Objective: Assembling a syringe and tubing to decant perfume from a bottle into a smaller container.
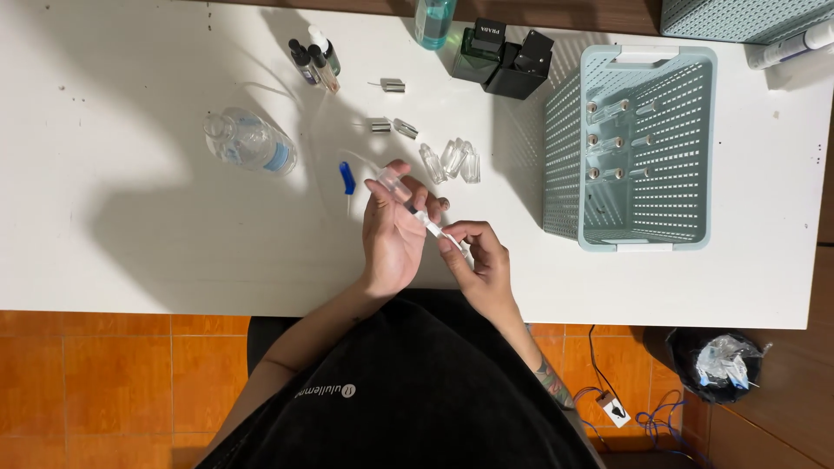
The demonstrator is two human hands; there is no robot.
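Left hand (393, 233) first: we see it curled around a small clear syringe (401, 193) just above the white table (130, 226), fingers closed on the barrel. Our right hand (476, 257) pinches the syringe's near end — thumb and forefinger pressed together. Empty glass vials (452, 161) lie just beyond; a pale green basket (632, 148) stands to the right, a clear water bottle (250, 141) to the left.

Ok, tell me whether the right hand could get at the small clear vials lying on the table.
Probably yes: the clear vials lie uncovered just beyond the right hand, nothing between, though it is pinching a thin white piece.
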